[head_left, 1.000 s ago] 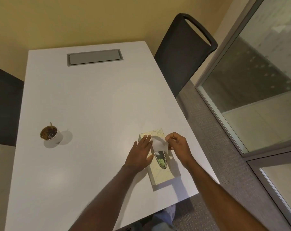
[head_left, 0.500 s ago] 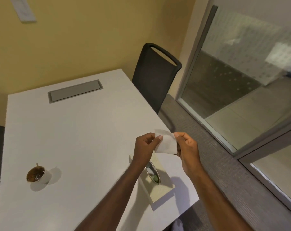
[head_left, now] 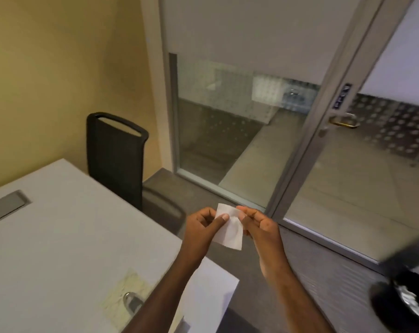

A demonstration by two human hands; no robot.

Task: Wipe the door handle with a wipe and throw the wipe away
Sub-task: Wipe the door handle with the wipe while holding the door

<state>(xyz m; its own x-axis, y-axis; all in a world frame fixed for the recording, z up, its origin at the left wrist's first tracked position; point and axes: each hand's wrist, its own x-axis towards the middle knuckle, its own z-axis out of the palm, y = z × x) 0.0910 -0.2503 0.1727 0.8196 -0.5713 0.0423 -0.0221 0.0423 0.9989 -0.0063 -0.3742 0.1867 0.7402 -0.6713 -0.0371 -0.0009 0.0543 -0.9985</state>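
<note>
Since half a second earlier the view was swung doorward, wipe [head_left: 228,230] pinched between left hand [head_left: 201,228] and right hand [head_left: 261,228], door handle [head_left: 343,121] well apart, so it could've been dropped if unfolded carelessly.

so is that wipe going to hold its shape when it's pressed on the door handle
Probably not. The wipe looks thin and floppy, sagging below where the left hand and right hand pinch it. It should wrap round the door handle, and seems very light.

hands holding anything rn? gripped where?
Yes: the wipe, pinched by both hands, left hand at its left edge, right hand at its upper right.
</note>
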